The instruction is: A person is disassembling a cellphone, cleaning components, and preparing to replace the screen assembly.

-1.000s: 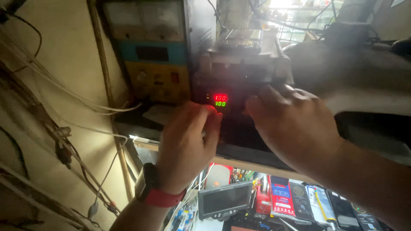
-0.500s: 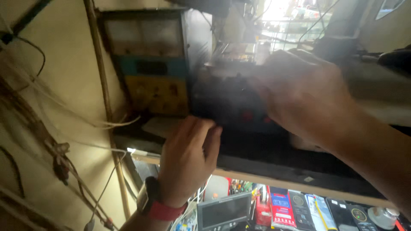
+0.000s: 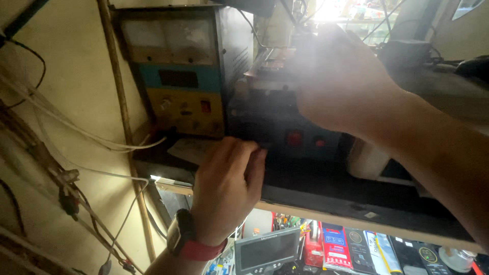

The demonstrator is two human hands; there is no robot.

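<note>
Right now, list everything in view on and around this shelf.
power supply unit: one, blue and yellow front with meter windows, left on the shelf.
black device: one, two red lights on its front, middle of the shelf.
wooden shelf: one, brown edge, under both devices.
cables: several, white and dark, along the left wall.
small screen: one, grey, below the shelf.
packaged items: several, mixed colours, below the shelf at right.
left hand: watch with red strap, fingers at the black device's lower front.
right hand: raised over the black device's top.
</note>
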